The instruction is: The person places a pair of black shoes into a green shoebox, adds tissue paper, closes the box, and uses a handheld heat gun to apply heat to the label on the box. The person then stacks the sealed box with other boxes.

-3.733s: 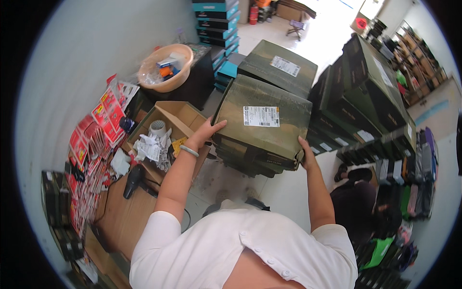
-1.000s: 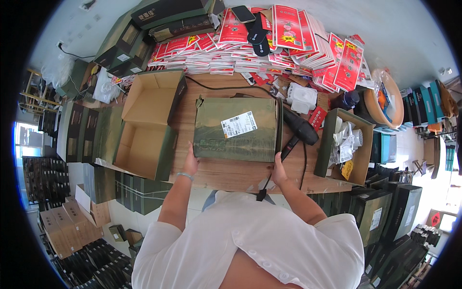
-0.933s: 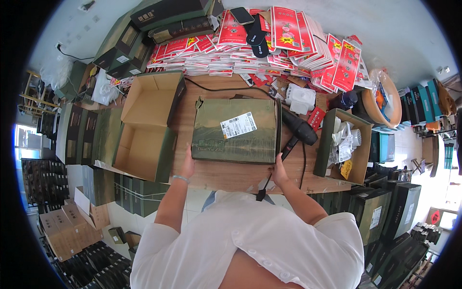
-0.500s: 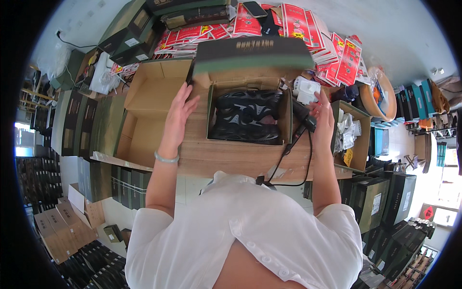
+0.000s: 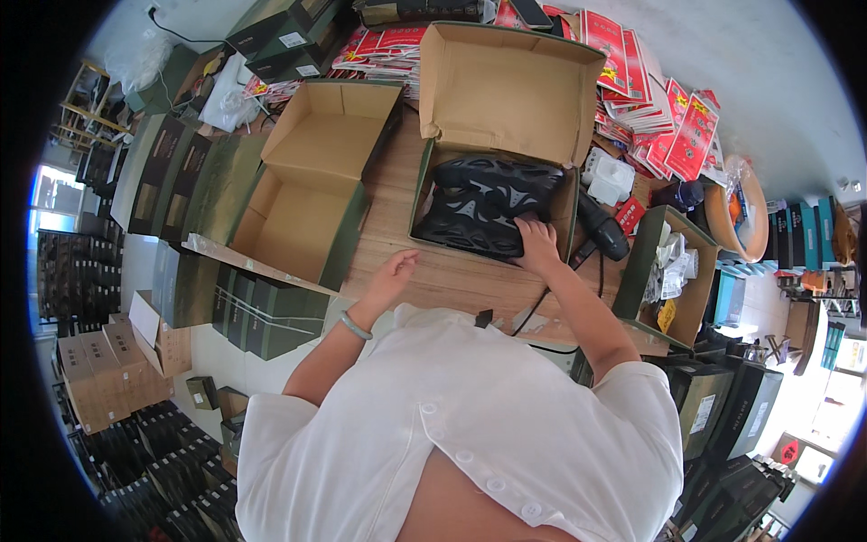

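Note:
A shoe box [image 5: 499,247] stands on the wooden table with its lid [image 5: 508,90] tipped back, the brown inside showing. In it lie two black shoes [image 5: 479,203] with grey markings, side by side. My right hand [image 5: 540,247] reaches over the near right corner of the box. Its fingers are on the heel end of the nearer shoe, and the fingertips are partly hidden there. My left hand [image 5: 390,278] hovers near the table's front edge, left of the box. Its fingers are slightly bent and apart from the thumb, with nothing in them.
Another lidded box [image 5: 289,226] stands open at the left. Right of the shoes lie a black hair dryer [image 5: 603,228] with a cord and a white device [image 5: 609,176]. A green box [image 5: 643,262] holds small packets. Red printed bags [image 5: 694,135] are piled behind.
The lid has swung back, so its inside now faces me. My right hand has moved from beside the hair dryer onto a shoe. My left hand has drawn back toward me.

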